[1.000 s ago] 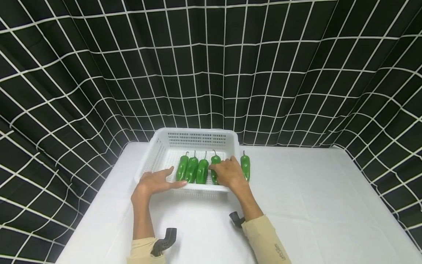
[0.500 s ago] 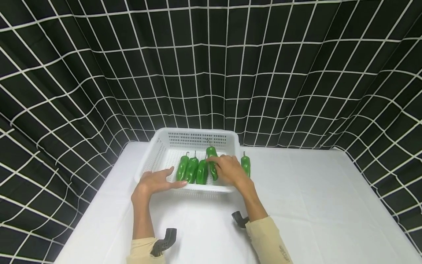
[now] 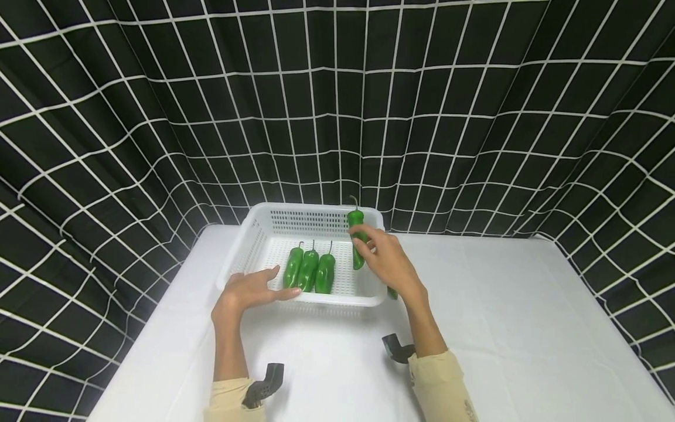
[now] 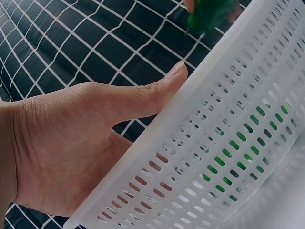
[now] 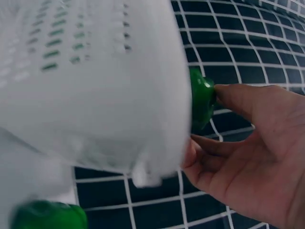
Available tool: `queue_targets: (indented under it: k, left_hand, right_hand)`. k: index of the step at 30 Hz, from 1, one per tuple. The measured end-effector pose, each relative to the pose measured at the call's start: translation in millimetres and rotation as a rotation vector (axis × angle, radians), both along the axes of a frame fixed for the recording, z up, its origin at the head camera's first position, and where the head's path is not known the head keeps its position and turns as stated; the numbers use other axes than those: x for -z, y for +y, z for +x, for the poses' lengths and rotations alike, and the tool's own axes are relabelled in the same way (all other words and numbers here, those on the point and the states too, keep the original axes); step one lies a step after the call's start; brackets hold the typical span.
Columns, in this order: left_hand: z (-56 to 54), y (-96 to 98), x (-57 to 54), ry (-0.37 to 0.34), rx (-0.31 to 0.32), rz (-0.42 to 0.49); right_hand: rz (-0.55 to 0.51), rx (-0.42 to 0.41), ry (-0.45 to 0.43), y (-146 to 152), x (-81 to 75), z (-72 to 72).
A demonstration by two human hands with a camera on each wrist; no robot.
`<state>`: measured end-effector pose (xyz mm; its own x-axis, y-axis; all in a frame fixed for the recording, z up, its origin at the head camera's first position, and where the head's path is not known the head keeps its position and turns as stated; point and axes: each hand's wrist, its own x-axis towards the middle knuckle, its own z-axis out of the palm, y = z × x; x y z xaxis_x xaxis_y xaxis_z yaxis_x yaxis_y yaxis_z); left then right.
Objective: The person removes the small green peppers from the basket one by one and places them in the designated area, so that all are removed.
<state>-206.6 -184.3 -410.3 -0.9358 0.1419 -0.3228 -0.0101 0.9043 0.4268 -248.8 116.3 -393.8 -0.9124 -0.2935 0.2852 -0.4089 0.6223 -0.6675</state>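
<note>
A green pepper [image 3: 357, 237] hangs over the right part of the white slotted plastic basket [image 3: 323, 299], stem end up and away from me. My right hand [image 3: 389, 258] pinches it between thumb and fingers; the right wrist view shows this pepper [image 5: 202, 100] partly behind the basket's wall. My left hand [image 3: 245, 296] rests at the basket's front left, thumb straight along the rim and fingers reaching over it; through the slots in the left wrist view some of that hand shows. Three more green peppers [image 3: 308, 271] lie side by side inside the basket.
Another green pepper [image 3: 392, 293] lies on the table just right of the basket, mostly hidden under my right hand. White cloth covers the table [image 3: 527, 316]. Black curtains with a white grid [image 3: 448, 117] stand behind and at both sides.
The pepper in my right hand has risen from the basket floor and moved away from me and to the right. My left hand has stayed at the rim.
</note>
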Motion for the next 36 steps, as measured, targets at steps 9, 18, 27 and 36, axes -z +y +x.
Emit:
queue_targets:
  k: [9,18,27,36]
  left_hand:
    - [-1.3,1.9,0.6,-0.003,0.0,0.007]
    - [-1.1,0.7,-6.3,-0.035,0.014,-0.038]
    - [-7.0,-2.1,-8.6,-0.095,0.021,-0.029]
    - [-3.8,-3.8,-7.7,-0.083,0.022,-0.065]
  right_hand:
    - [0.016,0.108,-0.034,36,-7.0,-0.4]
    - [0.106,0.199,-0.128,67,0.7,-4.6]
    - [0.194,0.234,-0.261,90,10.2,-7.3]
    - [0.245,0.192,-0.405,95,26.2,-10.4]
